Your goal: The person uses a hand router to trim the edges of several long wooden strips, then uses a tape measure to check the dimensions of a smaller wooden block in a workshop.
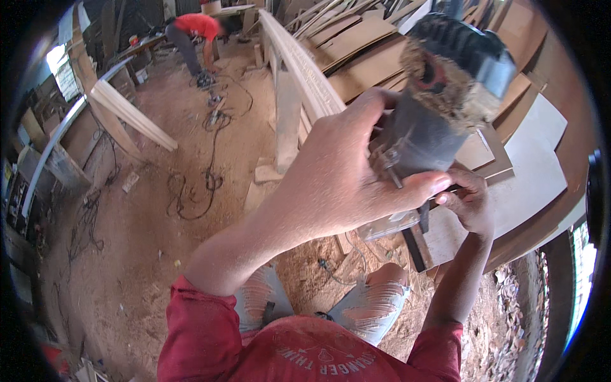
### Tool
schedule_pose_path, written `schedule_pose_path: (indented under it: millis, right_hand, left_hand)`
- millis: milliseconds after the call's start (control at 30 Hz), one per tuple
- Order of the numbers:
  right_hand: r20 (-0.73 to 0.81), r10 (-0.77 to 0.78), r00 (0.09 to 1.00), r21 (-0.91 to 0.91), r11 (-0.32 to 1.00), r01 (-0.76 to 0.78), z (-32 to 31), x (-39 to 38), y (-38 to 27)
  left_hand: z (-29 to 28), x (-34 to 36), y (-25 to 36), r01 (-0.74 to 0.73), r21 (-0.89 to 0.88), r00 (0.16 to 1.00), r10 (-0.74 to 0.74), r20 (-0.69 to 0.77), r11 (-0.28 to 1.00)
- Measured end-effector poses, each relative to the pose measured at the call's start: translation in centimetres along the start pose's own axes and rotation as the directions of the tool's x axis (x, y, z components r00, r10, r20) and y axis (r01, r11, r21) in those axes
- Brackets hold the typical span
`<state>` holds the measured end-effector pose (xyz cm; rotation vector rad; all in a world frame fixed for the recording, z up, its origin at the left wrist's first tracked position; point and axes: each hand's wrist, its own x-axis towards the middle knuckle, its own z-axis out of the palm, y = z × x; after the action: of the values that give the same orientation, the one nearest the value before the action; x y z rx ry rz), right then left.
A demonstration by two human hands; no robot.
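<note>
A dusty, dark cylindrical power tool, apparently a trim router (423, 130), is raised close in front of me. Sawdust cakes the side of its black top cap. My left hand (356, 165) is closed around the grey body, thumb lying across the near side. Below the hand shows a flat, pale base plate (389, 226). Just right of the left thumb, my right hand (470, 200) is closed, fingertips pinched near the tool's lower part. What sits between those fingertips is too small and covered to make out.
Stacked boards and sheets (363, 38) lean at the back right. Long planks (299, 63) rest on a support ahead. Cables (210, 184) trail over the sawdust-covered floor. Farther back, a person in red (194, 28) bends over. White sheets (528, 159) lie at my right.
</note>
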<state>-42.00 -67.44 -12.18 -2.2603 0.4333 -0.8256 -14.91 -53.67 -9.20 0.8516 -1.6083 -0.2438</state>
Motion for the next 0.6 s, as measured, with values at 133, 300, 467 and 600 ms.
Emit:
schedule_pose_path:
  millis: [133,300,467,600]
  right_hand:
    - [-0.028,0.054,0.998,-0.005,0.999,-0.054,-0.2,-0.5,-0.6]
    - [-0.011,-0.002,1.0,-0.092,0.996,0.001,-0.1,-0.2,-0.6]
    - [-0.007,0.045,0.999,-0.112,0.993,-0.045,-0.3,-0.1,-1.0]
    - [-0.003,-0.012,1.0,-0.15,0.989,0.011,0.3,0.8,-2.7]
  left_hand:
    - [-0.1,0.1,-0.3,-0.127,0.047,0.991,0.129,-0.046,0.991]
    - [-0.1,-0.1,-0.9,-0.134,0.098,0.989,0.139,-0.042,0.986]
    - [0.1,0.4,-1.6,-0.169,0.072,0.983,0.174,-0.06,0.983]
    - [0.0,0.3,-1.2,-0.118,-0.055,0.993,0.116,-0.035,0.991]
